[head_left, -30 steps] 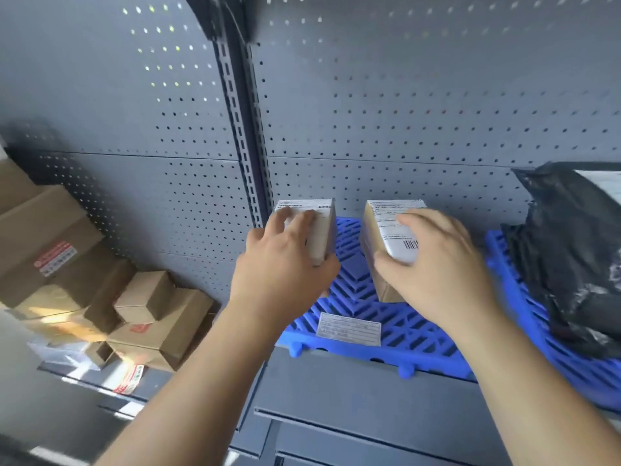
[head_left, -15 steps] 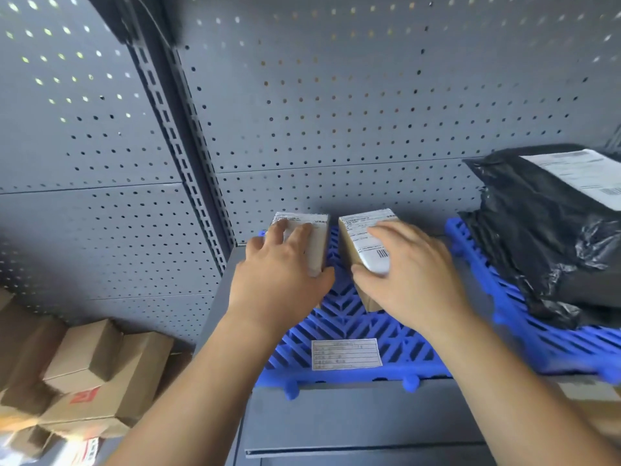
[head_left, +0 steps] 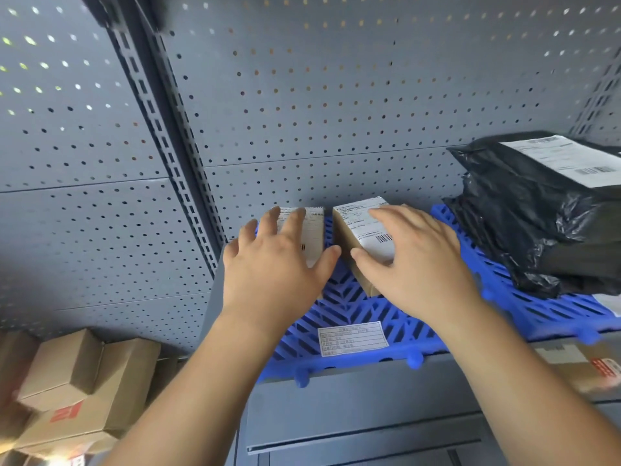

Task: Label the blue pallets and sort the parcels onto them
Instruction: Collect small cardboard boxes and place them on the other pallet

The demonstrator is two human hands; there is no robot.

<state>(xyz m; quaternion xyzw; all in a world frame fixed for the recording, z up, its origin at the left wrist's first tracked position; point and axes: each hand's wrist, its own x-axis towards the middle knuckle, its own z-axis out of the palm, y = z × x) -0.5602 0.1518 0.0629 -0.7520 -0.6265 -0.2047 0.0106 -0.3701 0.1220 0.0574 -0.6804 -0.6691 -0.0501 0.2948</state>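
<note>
While left hand [head_left: 275, 267] rests spread-fingered on left brown cardboard box [head_left: 314, 235], right hand [head_left: 420, 264] lies relaxed, fingers straight, over right box [head_left: 361, 227]; both on blue plastic pallet [head_left: 349, 307].

The left hand [head_left: 272, 264] hides most of one parcel [head_left: 314, 230]. Print on the pallet label [head_left: 353, 338] is too small to read. The black bags [head_left: 537, 213] run off the right edge.
</note>
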